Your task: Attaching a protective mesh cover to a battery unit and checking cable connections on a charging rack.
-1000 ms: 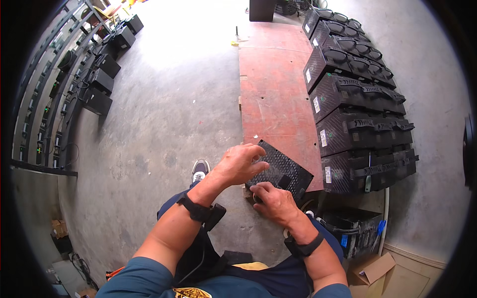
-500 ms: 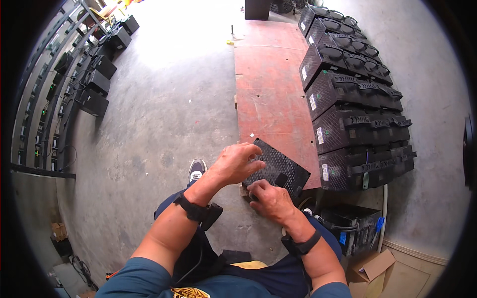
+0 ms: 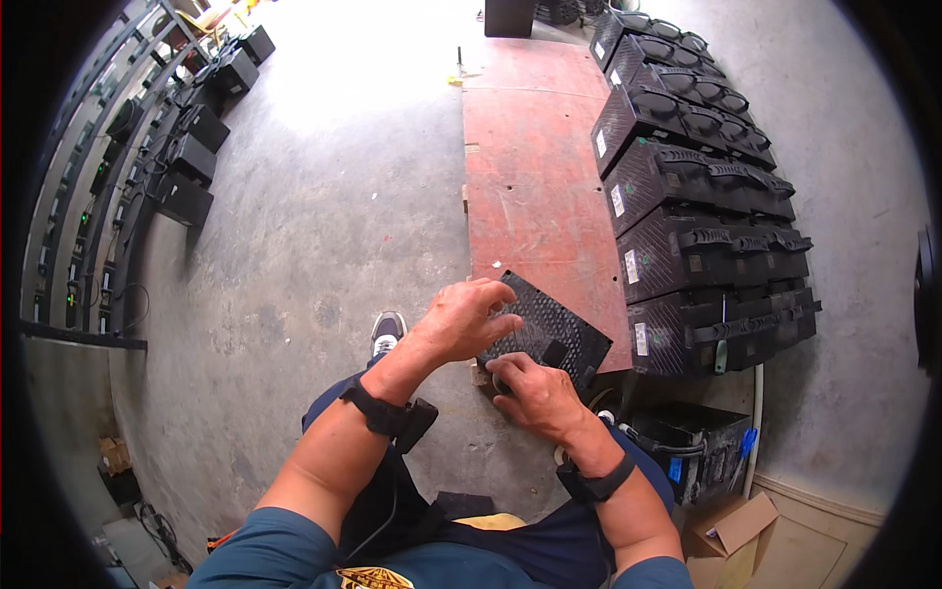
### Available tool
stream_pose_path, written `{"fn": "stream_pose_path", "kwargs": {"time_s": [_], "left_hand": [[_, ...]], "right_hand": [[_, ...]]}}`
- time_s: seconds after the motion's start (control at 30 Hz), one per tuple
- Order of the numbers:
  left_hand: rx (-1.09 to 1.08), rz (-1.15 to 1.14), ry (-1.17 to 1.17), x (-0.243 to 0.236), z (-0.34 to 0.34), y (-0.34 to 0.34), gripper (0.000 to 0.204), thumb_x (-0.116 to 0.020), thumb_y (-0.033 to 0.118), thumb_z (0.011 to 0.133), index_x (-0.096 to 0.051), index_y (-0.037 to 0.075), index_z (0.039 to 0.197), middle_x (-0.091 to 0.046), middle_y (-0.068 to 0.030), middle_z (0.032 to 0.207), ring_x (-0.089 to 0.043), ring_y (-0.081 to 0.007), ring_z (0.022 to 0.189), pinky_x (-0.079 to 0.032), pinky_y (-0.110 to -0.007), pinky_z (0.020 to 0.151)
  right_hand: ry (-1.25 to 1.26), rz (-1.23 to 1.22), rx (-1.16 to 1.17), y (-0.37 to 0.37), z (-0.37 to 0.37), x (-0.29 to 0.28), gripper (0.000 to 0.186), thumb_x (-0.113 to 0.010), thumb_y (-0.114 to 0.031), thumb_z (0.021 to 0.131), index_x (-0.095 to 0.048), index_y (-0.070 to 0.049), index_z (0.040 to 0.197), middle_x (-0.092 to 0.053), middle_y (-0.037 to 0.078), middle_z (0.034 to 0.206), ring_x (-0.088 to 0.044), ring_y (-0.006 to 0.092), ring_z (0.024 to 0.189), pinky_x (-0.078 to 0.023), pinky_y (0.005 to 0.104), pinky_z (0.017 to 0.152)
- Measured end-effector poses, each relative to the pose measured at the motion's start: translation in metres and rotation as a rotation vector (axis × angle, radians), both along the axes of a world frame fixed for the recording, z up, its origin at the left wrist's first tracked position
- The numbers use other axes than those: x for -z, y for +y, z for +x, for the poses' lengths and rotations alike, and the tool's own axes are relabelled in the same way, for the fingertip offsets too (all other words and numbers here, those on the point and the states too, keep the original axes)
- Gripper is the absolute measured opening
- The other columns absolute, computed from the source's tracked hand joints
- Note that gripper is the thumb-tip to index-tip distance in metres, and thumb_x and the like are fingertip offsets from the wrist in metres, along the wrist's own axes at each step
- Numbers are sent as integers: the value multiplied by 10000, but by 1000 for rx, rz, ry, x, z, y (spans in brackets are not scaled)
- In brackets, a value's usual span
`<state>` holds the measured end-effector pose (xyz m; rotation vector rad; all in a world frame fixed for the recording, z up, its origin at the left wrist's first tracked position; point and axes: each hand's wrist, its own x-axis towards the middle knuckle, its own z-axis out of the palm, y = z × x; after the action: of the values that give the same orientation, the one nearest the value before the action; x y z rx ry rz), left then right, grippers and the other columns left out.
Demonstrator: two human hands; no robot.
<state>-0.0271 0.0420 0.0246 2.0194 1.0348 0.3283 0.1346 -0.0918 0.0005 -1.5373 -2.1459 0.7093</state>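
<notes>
A black, bumpy-textured panel (image 3: 561, 316) with a small dark patch lies at the near end of the red board. My left hand (image 3: 471, 316) is over its left part, fingers bent, thumb and forefinger apart, with nothing visible between them. Just below, my right hand (image 3: 535, 398) has curled fingers at the panel's near left edge, around something dark and rounded that I cannot make out; part of that edge is hidden by the hands.
Strapped black cases (image 3: 716, 255) line the right of the red board (image 3: 530, 147). Metal shelving with cables and small lights (image 3: 98, 226) and black boxes (image 3: 186, 196) stand left. A dark tub (image 3: 702, 442) and cardboard box (image 3: 736, 530) sit at lower right, my shoe (image 3: 389, 334) on concrete.
The view has shifted slightly, so the board and cases sit a little farther left and higher. Both hands stay at the panel with only small finger movements.
</notes>
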Motion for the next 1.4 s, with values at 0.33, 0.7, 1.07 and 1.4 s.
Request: {"fn": "stream_pose_path", "kwargs": {"time_s": [0.33,0.7,1.07,1.4], "left_hand": [[4,82,-40,5,2,-1,354,-788,266,861,-702,6,1084,-717,-167,958,-711,-320,896,-559,-405,786],[-5,3,2,-2,2,1,378,-761,317,869,-718,27,1107,-727,-187,1021,-707,-347,990,-555,-426,857],[-20,70,-24,0,-1,4,350,-783,257,865,-707,8,1098,-721,-171,969,-708,-298,886,-559,-386,793],[-38,22,-33,-2,-2,4,385,-789,286,864,-702,3,1111,-733,-174,969,-711,-290,877,-563,-389,789]], "right_hand": [[-84,-72,21,1,2,-1,347,-801,-178,807,-633,-71,1092,-673,119,983,-720,352,804,-589,442,685],[-35,-36,-3,-2,5,-1,345,-812,-176,793,-628,-79,1069,-664,108,1000,-718,343,838,-591,440,706],[60,25,-31,-4,6,4,368,-817,-184,800,-631,-74,1098,-680,105,1044,-723,347,848,-593,436,712],[43,-17,2,-1,2,0,386,-826,-182,782,-622,-65,1088,-665,123,1006,-710,371,829,-587,454,692]]}}
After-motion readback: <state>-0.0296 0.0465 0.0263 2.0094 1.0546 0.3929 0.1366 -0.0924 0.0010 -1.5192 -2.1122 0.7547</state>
